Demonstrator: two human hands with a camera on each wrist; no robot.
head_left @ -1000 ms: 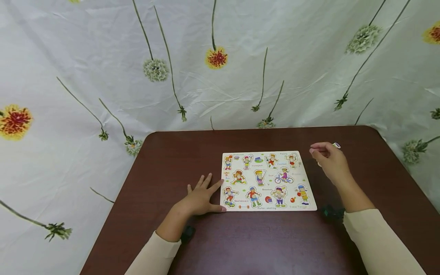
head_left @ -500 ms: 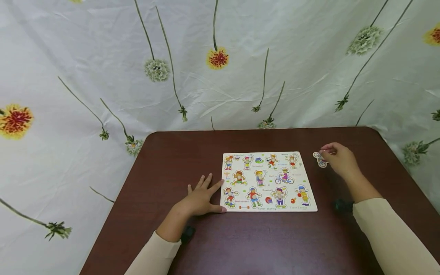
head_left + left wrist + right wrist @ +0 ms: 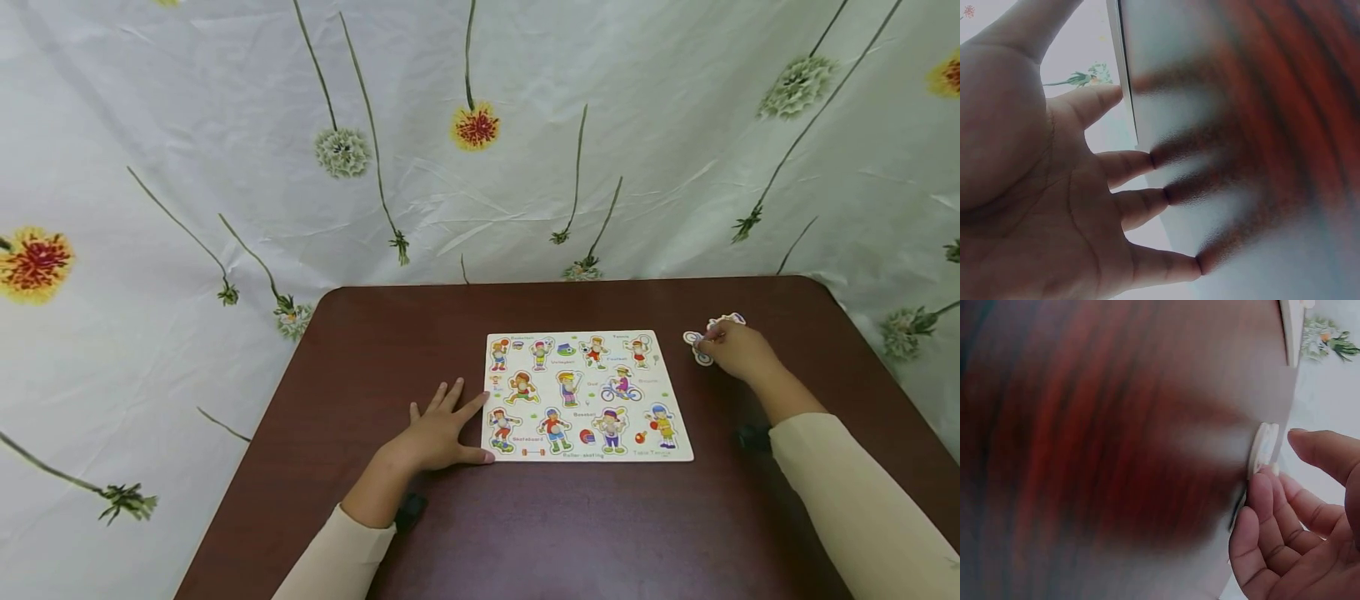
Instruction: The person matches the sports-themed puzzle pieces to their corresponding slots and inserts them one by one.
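Observation:
A white puzzle board (image 3: 532, 425) printed with colourful sports figures lies flat on the table. My left hand (image 3: 435, 429) is spread at its left side, fingertips on the tabletop, thumb and index finger at the board's edge. In the left wrist view the board's edge (image 3: 1117, 37) runs beside the thumb. To the right of the board, my right hand (image 3: 742, 354) is low over two loose puzzle pieces: a bicycle piece (image 3: 699, 348) near the thumb and another piece (image 3: 727, 320) beyond the fingers. The right wrist view shows the thumb apart from the curled fingers, near a piece (image 3: 1262, 450).
The dark reddish-brown table (image 3: 405, 325) has rounded far corners. Behind it hangs a white cloth (image 3: 420, 192) printed with flowers. In the right wrist view the board (image 3: 1294, 331) stands out at the upper right.
My right hand first moved right and a little down, then lowered and turned over the loose pieces. The bicycle piece and the far piece have come into view. My left hand stays put.

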